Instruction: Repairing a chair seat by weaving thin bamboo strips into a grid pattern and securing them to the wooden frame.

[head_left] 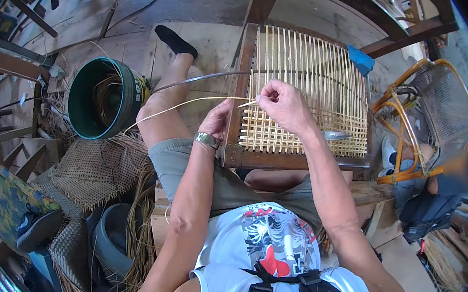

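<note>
A dark wooden seat frame [236,127] rests across my lap, with pale cane strands [286,46] strung over it. The strands are cross-woven into a grid [270,133] in the part nearest me. My right hand [284,106] is above the panel, thumb and fingers pinched on a cane strand [193,100], whose long tail arcs left past my knee. At the frame's left edge, my left hand [217,120] is curled around the wood, its fingers partly hidden. A long thin dark strip [202,78] passes through the strands. A shiny metal tool [335,134] lies by my right wrist.
A green bucket [79,101] with cane scraps stands at left. Below it are woven cane sheeting [94,169], a grey bucket [111,240] and a cane bundle [141,221]. A blue piece [361,60] sits on the frame's far corner. At right are a rattan chair [445,102] and another person.
</note>
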Tool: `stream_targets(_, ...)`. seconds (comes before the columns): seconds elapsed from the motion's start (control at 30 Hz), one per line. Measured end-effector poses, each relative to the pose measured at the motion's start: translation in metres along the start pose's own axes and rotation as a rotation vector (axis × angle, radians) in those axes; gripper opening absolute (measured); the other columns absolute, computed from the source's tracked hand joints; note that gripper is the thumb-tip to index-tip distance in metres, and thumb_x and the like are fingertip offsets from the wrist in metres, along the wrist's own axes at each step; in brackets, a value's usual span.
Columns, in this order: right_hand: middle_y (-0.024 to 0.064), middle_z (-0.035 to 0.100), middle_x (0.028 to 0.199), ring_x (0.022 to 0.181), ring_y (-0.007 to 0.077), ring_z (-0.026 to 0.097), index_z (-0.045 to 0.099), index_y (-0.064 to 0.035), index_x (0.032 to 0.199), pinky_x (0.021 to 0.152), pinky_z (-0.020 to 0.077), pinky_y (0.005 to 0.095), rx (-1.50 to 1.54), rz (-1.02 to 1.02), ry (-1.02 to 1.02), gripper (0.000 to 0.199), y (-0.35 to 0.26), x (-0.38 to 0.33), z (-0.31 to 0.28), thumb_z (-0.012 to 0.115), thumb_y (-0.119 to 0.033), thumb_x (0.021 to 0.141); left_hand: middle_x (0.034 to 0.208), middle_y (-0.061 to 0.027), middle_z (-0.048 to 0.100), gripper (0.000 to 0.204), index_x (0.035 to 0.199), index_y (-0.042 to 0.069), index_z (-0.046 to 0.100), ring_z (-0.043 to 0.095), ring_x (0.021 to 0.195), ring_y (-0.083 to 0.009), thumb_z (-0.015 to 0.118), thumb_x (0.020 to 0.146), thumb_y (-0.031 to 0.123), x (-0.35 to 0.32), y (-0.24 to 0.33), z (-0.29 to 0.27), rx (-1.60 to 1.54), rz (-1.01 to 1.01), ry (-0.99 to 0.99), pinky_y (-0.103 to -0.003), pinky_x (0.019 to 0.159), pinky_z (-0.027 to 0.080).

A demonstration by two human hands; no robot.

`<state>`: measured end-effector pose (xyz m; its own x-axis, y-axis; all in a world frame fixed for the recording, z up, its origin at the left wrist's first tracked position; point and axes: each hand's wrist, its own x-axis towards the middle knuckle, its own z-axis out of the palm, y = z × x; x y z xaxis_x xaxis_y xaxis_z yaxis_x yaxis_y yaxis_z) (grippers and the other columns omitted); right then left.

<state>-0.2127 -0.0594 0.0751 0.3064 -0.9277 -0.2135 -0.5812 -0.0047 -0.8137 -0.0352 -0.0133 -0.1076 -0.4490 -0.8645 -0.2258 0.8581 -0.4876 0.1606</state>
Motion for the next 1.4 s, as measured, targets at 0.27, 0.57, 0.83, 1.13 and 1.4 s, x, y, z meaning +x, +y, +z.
stream_targets(0.27, -0.0018, 0.056, 0.072, 0.065, 0.0078, 0.050, 0.059, -0.0051, 0.081, 0.061, 0.0440, 0.0266, -0.011, 0.091, 0.013, 0.010, -0.003, 0.000, 0.000, 0.063, -0.011, 0.088, 0.109, -0.0122, 0.071, 0.035, 0.118, 0.003, 0.063, 0.069, 0.097, -0.0228, 0.057, 0.099, 0.031, -0.002, -0.003, 0.008, -0.059, -0.127, 0.131, -0.040, 0.088, 0.056)
stream_targets(0.57, 0.0014, 0.063, 0.071, 0.066, 0.0074, 0.053, 0.067, -0.0021, 0.086, 0.061, 0.0460, 0.0266, 0.213, -0.097, 0.055, 0.018, -0.024, 0.013, -0.008, 0.068, -0.019, 0.093, 0.106, -0.0125, 0.071, 0.035, 0.112, 0.000, 0.066, 0.069, 0.096, -0.0232, 0.057, 0.097, 0.030, -0.010, 0.019, 0.036, 0.024, -0.076, 0.139, -0.039, 0.090, 0.055)
stream_targets(0.83, 0.0066, 0.067, 0.073, 0.065, 0.0125, 0.060, 0.071, -0.0047, 0.086, 0.062, 0.0494, 0.0320, 0.019, -0.062, 0.108, 0.020, -0.026, 0.003, 0.010, 0.071, -0.024, 0.088, 0.087, 0.0023, 0.070, 0.019, 0.100, 0.011, 0.070, 0.064, 0.076, -0.0096, 0.062, 0.096, 0.028, -0.038, 0.003, 0.055, 0.358, 0.073, 0.404, -0.025, 0.070, 0.052)
stream_targets(1.13, 0.0085, 0.070, 0.082, 0.074, 0.0190, 0.066, 0.069, -0.0056, 0.085, 0.068, 0.0517, 0.0334, -0.068, -0.101, 0.074, 0.016, -0.004, 0.010, 0.008, 0.072, -0.022, 0.087, 0.102, -0.0134, 0.073, 0.051, 0.116, 0.001, 0.065, 0.071, 0.086, -0.0229, 0.057, 0.096, 0.047, -0.025, 0.015, 0.031, -0.012, 0.014, 0.013, -0.031, 0.077, 0.057)
stream_targets(1.4, -0.0016, 0.065, 0.077, 0.069, 0.0070, 0.058, 0.070, -0.0041, 0.093, 0.062, 0.0484, 0.0222, 0.369, -0.226, 0.076, 0.010, -0.009, -0.002, 0.017, 0.070, -0.014, 0.092, 0.109, -0.0145, 0.072, 0.044, 0.115, 0.001, 0.066, 0.069, 0.095, -0.0279, 0.055, 0.097, 0.039, -0.006, 0.017, -0.010, 0.034, -0.006, 0.041, -0.036, 0.087, 0.053)
